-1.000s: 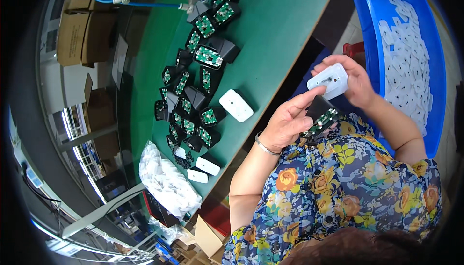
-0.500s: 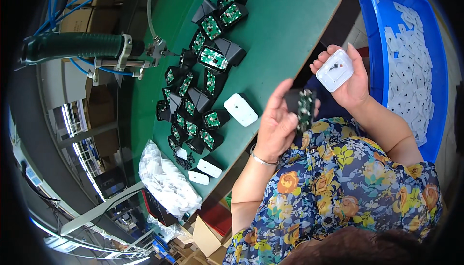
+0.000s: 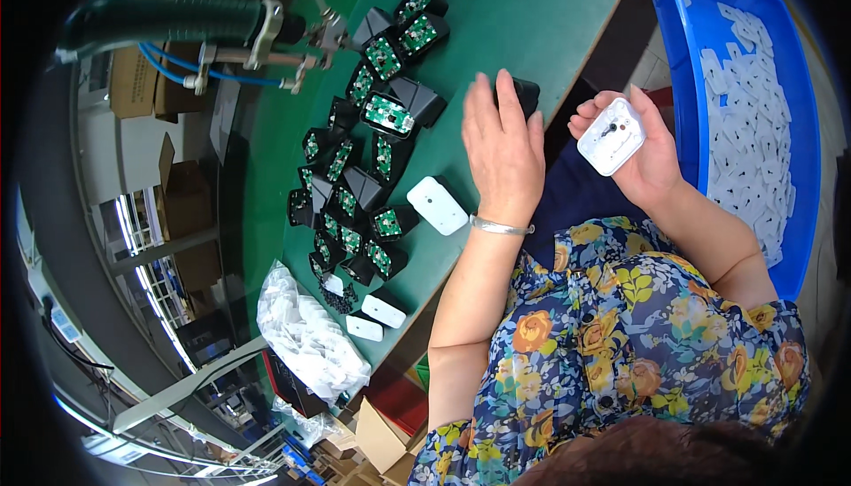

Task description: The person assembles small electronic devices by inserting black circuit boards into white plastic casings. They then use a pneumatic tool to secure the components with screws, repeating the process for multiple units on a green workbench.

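Note:
My left hand (image 3: 507, 154), with a silver bracelet at the wrist, is over the near edge of the green table with its fingers stretched out. Right beside those fingers stands a black housing (image 3: 526, 94), partly covered by them; whether they still touch it I cannot tell. In my right hand (image 3: 651, 145) lies a white plastic cover (image 3: 612, 138), its hollow inner side up, with a small dark part near its middle. Another white cover (image 3: 437, 206) rests on the table left of my left wrist.
Black housings with green circuit boards (image 3: 387, 115) crowd the table (image 3: 550, 7). Two white pieces (image 3: 384, 310) and a plastic bag (image 3: 306, 331) lie nearer. A blue bin (image 3: 700, 132) of white parts stands at right; a hose-fed metal fixture (image 3: 266, 38) hangs at upper left.
My left hand has carried the black housing up and left to the table edge, and its fingers have straightened. My right hand still holds the white cover, slightly tilted.

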Demonstrator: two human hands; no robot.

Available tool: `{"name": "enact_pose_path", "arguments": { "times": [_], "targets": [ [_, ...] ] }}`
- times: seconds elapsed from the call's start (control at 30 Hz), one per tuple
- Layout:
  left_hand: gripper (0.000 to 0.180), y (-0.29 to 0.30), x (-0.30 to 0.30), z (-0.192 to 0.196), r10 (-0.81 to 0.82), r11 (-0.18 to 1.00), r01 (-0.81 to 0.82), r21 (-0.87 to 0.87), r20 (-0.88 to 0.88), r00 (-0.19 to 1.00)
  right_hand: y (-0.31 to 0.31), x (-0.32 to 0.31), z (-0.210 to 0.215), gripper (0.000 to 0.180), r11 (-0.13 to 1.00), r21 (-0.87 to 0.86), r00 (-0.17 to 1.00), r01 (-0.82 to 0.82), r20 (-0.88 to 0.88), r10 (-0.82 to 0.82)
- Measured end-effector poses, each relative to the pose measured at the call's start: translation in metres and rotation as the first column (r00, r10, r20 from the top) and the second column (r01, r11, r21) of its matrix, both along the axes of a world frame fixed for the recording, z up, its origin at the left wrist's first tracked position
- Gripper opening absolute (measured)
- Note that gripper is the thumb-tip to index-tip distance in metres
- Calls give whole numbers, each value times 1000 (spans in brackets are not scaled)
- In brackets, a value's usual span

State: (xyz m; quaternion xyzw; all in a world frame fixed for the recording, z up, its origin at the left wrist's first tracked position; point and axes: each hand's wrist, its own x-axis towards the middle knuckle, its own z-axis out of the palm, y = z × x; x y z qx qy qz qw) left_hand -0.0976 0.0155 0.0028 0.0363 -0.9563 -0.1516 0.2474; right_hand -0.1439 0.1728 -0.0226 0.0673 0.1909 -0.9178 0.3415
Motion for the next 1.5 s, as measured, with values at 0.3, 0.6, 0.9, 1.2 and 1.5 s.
{"name": "enact_pose_path", "arguments": {
  "times": [0.3,0.6,0.9,1.2,1.5],
  "targets": [
    [35,29,44,8,-397,-376,-213,902,51,917,-11,23,3,44,980,187,947,69,-322,-5],
    [35,26,60,-3,-317,-196,-187,963,118,941,19,2,10,14,660,517,243,545,-851,465],
    [35,26,63,-4,-331,-130,-174,976,123,936,10,-11,35,18,651,361,-274,668,-694,666],
    [35,23,63,-4,-332,-193,-176,965,104,937,12,-18,32,15,660,429,-232,616,-702,673],
    [30,22,64,0,-347,-260,-199,945,101,933,10,-23,35,15,712,369,-368,597,-663,652]
  ]
}}
